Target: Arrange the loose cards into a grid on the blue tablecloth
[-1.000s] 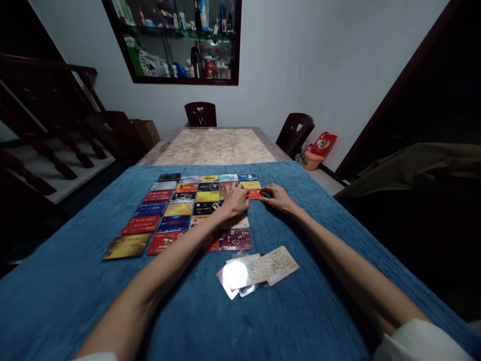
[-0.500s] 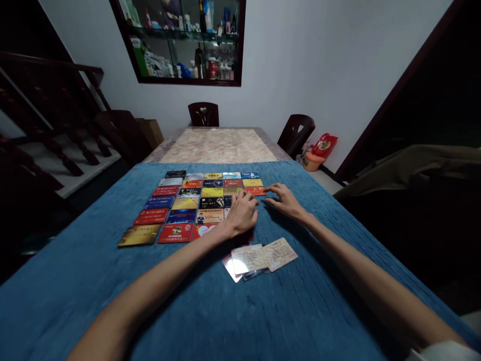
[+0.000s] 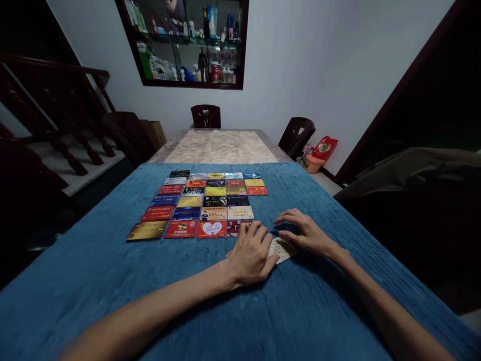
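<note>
Left hand [image 3: 251, 255] flat, open on loose cards [image 3: 281, 247], right hand [image 3: 306, 234] open, touching them, just below card grid [image 3: 205, 203]

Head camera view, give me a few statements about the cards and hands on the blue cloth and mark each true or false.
1. The colourful plastic cards lie in a grid on the blue textured cloth. True.
2. The left hand rests on the small pile of pale cards. True.
3. The right hand is lifting a card high above the table. False: it stays low beside the pile.
4. The gold card sits at the grid's right end. False: at the near left corner.
</note>
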A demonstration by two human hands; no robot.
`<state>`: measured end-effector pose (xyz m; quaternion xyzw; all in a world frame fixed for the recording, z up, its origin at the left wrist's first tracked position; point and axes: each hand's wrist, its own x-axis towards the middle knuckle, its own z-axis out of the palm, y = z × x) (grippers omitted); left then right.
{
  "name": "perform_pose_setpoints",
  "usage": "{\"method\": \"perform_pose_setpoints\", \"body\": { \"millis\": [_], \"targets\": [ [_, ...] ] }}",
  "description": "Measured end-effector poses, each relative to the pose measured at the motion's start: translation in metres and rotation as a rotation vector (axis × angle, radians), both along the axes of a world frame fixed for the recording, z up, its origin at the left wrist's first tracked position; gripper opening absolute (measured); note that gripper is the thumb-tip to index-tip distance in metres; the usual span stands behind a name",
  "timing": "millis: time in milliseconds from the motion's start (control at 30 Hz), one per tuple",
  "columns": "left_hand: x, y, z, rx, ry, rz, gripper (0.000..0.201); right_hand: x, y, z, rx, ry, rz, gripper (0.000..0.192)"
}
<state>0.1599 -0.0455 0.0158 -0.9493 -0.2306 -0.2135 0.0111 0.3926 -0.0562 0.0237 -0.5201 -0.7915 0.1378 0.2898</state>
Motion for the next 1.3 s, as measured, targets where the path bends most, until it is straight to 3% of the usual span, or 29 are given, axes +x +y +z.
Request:
{"method": "perform_pose_setpoints", "body": {
  "millis": [333, 567, 1033, 1300],
  "targets": [
    [-0.006, -0.001, -0.008, 0.054, 0.034, -0.051, 0.042, 0.010, -0.026, -0.002, -0.279, -0.112, 0.083, 0.065],
    [-0.006, -0.002, -0.008, 0.055, 0.080, -0.083, 0.042, 0.005, -0.027, -0.002, -0.272, -0.163, 0.095, 0.050],
    [-0.005, -0.005, -0.001, 0.016, 0.148, -0.074, 0.032, 0.002, -0.029, 0.002, -0.259, -0.106, 0.109, 0.053],
    [-0.007, 0.007, 0.010, -0.070, 0.091, -0.105, 0.021, 0.001, -0.028, 0.006, -0.235, -0.023, 0.113, 0.042]
  ]
}}
